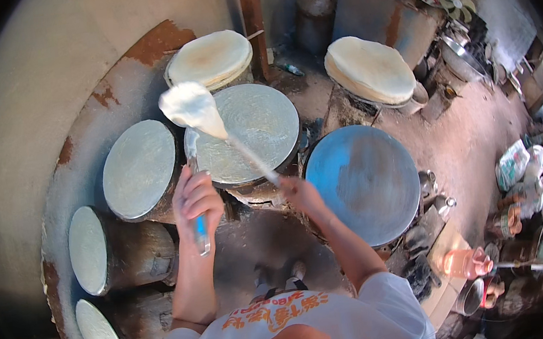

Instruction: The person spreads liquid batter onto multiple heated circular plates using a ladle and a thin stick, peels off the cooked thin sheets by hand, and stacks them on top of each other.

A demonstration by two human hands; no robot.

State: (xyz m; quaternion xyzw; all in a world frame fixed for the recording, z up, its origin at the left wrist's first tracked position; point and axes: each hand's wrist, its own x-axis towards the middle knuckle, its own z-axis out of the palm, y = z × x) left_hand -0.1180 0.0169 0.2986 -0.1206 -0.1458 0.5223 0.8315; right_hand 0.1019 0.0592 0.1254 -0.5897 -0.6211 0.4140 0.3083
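My left hand (197, 200) is closed around a narrow metal scraper with a blue handle (201, 227); its upper end is coated white. My right hand (302, 194) grips a long thin stick (253, 156). Thick white batter (189, 105) covers the far end of that stick, so the tool's shape there is hidden. The batter hangs over the left edge of a round griddle (256, 121), which is spread with a pale layer. Right of it, close to my right hand, lies a bare blue-grey griddle (366, 186).
More pale-coated griddles (139, 169) curve down the left on drum-like stoves (138, 253). Stacks of round flatbreads stand at the back (210, 57) and back right (370, 70). A rusty post (253, 26) rises behind. Clutter and a pinkish jug (466, 263) lie at the right.
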